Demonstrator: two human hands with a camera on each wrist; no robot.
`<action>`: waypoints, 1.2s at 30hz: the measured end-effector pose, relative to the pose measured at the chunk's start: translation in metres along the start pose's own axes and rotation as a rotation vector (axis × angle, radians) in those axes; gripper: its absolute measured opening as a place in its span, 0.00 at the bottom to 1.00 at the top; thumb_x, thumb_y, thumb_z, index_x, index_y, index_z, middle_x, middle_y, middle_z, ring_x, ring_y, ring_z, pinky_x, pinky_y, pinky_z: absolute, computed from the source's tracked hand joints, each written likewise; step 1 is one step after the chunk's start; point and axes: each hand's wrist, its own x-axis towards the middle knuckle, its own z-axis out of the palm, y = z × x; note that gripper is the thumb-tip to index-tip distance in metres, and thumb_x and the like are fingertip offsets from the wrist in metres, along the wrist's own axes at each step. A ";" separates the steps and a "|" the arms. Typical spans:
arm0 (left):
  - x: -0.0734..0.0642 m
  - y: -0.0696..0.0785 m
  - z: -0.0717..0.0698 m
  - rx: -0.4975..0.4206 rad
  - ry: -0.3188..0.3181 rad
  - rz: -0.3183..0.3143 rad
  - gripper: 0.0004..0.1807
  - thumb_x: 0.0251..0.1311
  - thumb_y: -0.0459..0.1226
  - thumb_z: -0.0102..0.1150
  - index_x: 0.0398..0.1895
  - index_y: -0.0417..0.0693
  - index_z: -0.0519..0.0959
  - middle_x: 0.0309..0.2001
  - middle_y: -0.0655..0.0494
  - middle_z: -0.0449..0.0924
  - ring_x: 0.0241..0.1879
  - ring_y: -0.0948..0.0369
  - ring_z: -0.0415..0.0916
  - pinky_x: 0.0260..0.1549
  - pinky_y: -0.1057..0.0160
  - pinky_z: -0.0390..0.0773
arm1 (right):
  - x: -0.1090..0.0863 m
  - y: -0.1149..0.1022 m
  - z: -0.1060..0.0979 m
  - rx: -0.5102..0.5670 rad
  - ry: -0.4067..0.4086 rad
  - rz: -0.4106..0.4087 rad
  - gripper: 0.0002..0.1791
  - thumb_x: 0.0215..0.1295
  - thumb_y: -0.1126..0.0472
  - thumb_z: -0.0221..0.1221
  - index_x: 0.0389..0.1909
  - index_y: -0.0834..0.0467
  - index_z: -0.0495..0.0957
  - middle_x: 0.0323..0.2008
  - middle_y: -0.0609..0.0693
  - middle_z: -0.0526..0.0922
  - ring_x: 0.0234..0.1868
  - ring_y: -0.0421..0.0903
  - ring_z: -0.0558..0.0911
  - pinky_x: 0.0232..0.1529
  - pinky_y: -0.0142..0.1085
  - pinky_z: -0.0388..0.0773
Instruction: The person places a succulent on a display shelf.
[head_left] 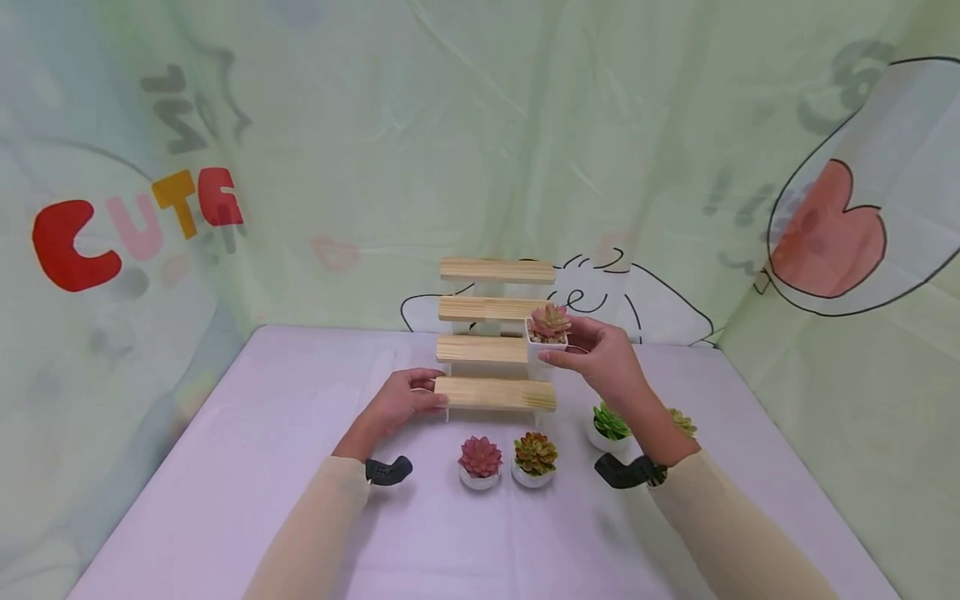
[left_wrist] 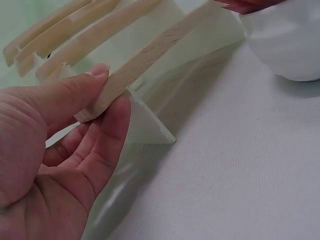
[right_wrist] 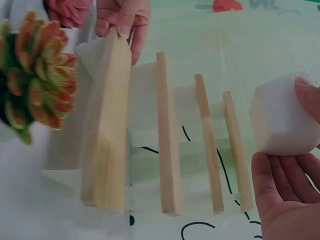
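A tiered display stand [head_left: 495,393] with several pale wooden slats on clear supports stands on the table. My left hand [head_left: 401,402] pinches the left end of its lowest slat, thumb above and fingers beneath, as the left wrist view shows [left_wrist: 75,130]. In my right hand [head_left: 603,358] is a potted succulent [head_left: 550,325], pink-leaved in a white angular pot [right_wrist: 282,117], held upright near the right end of the upper slats. Thumb and fingers grip the pot from its right side. In the head view the pot covers part of the slats' right ends.
Before the stand are a dark pink succulent [head_left: 480,460] and a red-green succulent [head_left: 535,457] in round white pots. A green succulent [head_left: 611,423] and a yellowish one [head_left: 682,422], partly hidden by my right arm, stand to the right. Printed curtains [head_left: 337,150] enclose the table [head_left: 225,467].
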 end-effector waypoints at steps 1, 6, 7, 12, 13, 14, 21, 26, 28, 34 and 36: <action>0.000 0.000 0.000 0.000 0.000 0.000 0.30 0.57 0.29 0.73 0.65 0.43 0.78 0.50 0.45 0.81 0.46 0.57 0.81 0.45 0.61 0.88 | 0.004 -0.003 0.001 0.010 -0.001 -0.010 0.41 0.56 0.48 0.76 0.70 0.56 0.74 0.62 0.57 0.81 0.60 0.52 0.83 0.50 0.25 0.83; -0.001 0.000 0.000 0.011 0.002 -0.001 0.29 0.57 0.30 0.73 0.64 0.45 0.79 0.49 0.46 0.81 0.45 0.58 0.81 0.44 0.63 0.87 | 0.025 -0.014 0.003 0.022 0.001 -0.035 0.40 0.57 0.51 0.75 0.69 0.58 0.74 0.62 0.59 0.81 0.60 0.53 0.82 0.51 0.25 0.83; -0.001 -0.001 0.000 0.009 0.001 0.000 0.30 0.57 0.30 0.73 0.64 0.45 0.79 0.49 0.46 0.81 0.45 0.58 0.81 0.44 0.63 0.87 | 0.029 -0.016 0.003 0.016 0.002 -0.034 0.40 0.57 0.51 0.76 0.69 0.58 0.74 0.62 0.58 0.81 0.61 0.53 0.82 0.52 0.27 0.83; -0.001 -0.001 -0.001 0.007 -0.008 0.017 0.30 0.57 0.30 0.73 0.65 0.44 0.78 0.48 0.46 0.81 0.45 0.59 0.81 0.44 0.63 0.87 | 0.048 -0.025 0.009 -0.006 0.017 -0.043 0.40 0.56 0.49 0.76 0.68 0.57 0.75 0.61 0.57 0.81 0.58 0.51 0.81 0.54 0.31 0.82; -0.001 -0.002 -0.001 0.008 -0.011 0.018 0.30 0.57 0.30 0.73 0.65 0.44 0.78 0.48 0.47 0.81 0.45 0.59 0.81 0.44 0.63 0.87 | 0.051 -0.027 0.010 -0.001 0.020 -0.049 0.39 0.56 0.50 0.76 0.67 0.57 0.76 0.61 0.57 0.82 0.57 0.50 0.81 0.53 0.30 0.82; 0.000 -0.002 -0.001 0.013 -0.013 0.020 0.30 0.57 0.31 0.73 0.65 0.44 0.78 0.48 0.47 0.81 0.45 0.59 0.81 0.44 0.63 0.87 | 0.055 -0.028 0.012 0.010 0.020 -0.056 0.38 0.56 0.50 0.76 0.67 0.57 0.76 0.60 0.56 0.82 0.56 0.49 0.82 0.51 0.29 0.82; 0.000 -0.004 -0.005 0.039 -0.008 0.031 0.30 0.57 0.32 0.74 0.65 0.45 0.78 0.50 0.46 0.80 0.46 0.58 0.80 0.44 0.64 0.87 | 0.078 -0.036 0.027 0.019 0.016 -0.106 0.35 0.56 0.50 0.76 0.64 0.55 0.79 0.58 0.54 0.84 0.53 0.48 0.84 0.52 0.31 0.84; 0.003 -0.006 -0.006 0.027 -0.023 0.024 0.30 0.58 0.32 0.73 0.65 0.45 0.78 0.51 0.46 0.79 0.47 0.57 0.80 0.45 0.63 0.87 | 0.092 -0.041 0.037 0.016 0.024 -0.094 0.37 0.55 0.50 0.76 0.66 0.56 0.78 0.60 0.55 0.84 0.57 0.51 0.83 0.60 0.43 0.83; 0.005 -0.007 -0.006 0.022 -0.032 0.023 0.30 0.58 0.32 0.73 0.65 0.45 0.78 0.51 0.46 0.79 0.47 0.57 0.80 0.45 0.63 0.87 | 0.099 -0.041 0.040 0.018 0.025 -0.085 0.38 0.55 0.50 0.76 0.67 0.56 0.77 0.61 0.55 0.83 0.59 0.51 0.83 0.62 0.45 0.82; 0.007 -0.009 -0.005 0.008 -0.042 0.028 0.29 0.58 0.32 0.73 0.65 0.44 0.78 0.49 0.46 0.78 0.45 0.58 0.80 0.45 0.62 0.87 | 0.118 -0.043 0.047 0.043 0.015 -0.070 0.38 0.55 0.49 0.76 0.67 0.55 0.77 0.59 0.54 0.84 0.58 0.50 0.82 0.62 0.45 0.81; 0.007 -0.009 -0.005 -0.002 -0.041 0.025 0.29 0.58 0.31 0.72 0.65 0.44 0.78 0.49 0.47 0.78 0.45 0.58 0.80 0.45 0.61 0.88 | 0.125 -0.045 0.049 0.050 0.009 -0.069 0.37 0.55 0.49 0.76 0.66 0.54 0.78 0.58 0.53 0.84 0.57 0.49 0.82 0.60 0.44 0.82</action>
